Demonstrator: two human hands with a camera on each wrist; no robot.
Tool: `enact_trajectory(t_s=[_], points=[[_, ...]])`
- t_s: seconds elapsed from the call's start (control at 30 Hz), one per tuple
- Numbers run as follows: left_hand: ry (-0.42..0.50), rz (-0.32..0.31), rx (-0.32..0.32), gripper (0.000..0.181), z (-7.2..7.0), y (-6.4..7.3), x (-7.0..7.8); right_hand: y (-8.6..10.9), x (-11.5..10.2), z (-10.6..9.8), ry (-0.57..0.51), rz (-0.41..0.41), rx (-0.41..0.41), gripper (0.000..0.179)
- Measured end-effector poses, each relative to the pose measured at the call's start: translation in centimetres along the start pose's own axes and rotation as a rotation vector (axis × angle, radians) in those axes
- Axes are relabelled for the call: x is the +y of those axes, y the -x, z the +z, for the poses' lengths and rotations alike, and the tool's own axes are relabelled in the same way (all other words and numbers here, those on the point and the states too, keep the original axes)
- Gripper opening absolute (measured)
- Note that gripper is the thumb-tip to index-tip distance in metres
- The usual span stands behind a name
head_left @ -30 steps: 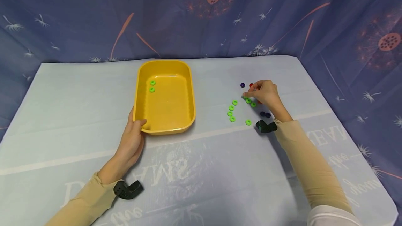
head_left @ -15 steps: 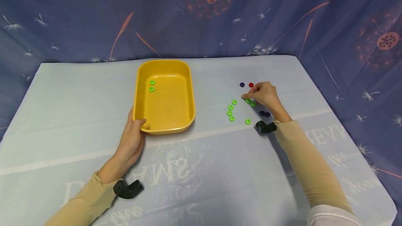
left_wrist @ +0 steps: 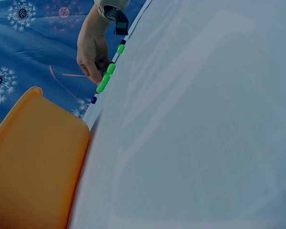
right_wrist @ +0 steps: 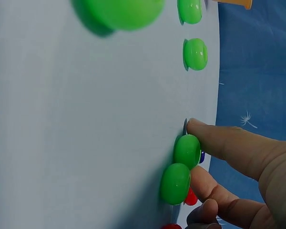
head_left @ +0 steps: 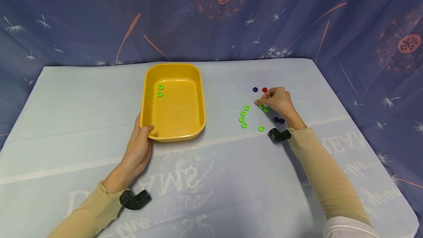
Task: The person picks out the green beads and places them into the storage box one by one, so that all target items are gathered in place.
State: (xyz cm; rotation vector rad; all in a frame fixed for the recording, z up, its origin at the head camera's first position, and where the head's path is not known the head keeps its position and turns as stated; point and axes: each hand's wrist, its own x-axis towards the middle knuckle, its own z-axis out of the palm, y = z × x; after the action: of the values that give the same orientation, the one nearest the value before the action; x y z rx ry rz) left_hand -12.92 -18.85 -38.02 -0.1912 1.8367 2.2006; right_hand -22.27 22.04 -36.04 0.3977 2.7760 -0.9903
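Note:
A yellow tub (head_left: pixel 201 116) stands left of the table's middle with two green ring beads (head_left: pixel 160 87) inside. My left hand (head_left: pixel 138 148) grips its near left corner, thumb over the rim. To the right, my right hand (head_left: pixel 279 98) reaches down among loose beads, thumb and forefinger pinching around a green ring bead (head_left: pixel 259 100) that is mostly hidden. In the right wrist view, two more green beads (right_wrist: pixel 175 183) lie against its thumb (right_wrist: pixel 229 143) and forefinger. The left wrist view shows the tub's orange-looking wall (left_wrist: pixel 38 162).
Several green beads (head_left: pixel 243 113) form a curved line left of the right hand. Dark blue beads (head_left: pixel 276 119) lie near its wrist, another dark blue bead (head_left: pixel 255 89) and a red bead (head_left: pixel 264 90) beyond the fingers. A patterned blue cloth (head_left: pixel 178 17) hangs behind the table.
The right hand has shifted slightly toward me, its fingertips staying at the green bead, and the red bead beyond shows fully. The left hand and tub have not moved.

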Motion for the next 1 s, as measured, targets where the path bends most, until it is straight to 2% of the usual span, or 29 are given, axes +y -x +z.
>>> enact_trajectory(t_s=[0.73, 1.0], points=[[0.009, 0.002, 0.001, 0.070, -0.06, -0.09, -0.03, -0.22, 0.07, 0.07, -0.001, 0.009, 0.007, 0.033], [0.007, 0.006, -0.005, 0.069, -0.13, -0.10, -0.12, -0.21, -0.12, -0.20, -0.032, 0.021, 0.002, 0.030]])
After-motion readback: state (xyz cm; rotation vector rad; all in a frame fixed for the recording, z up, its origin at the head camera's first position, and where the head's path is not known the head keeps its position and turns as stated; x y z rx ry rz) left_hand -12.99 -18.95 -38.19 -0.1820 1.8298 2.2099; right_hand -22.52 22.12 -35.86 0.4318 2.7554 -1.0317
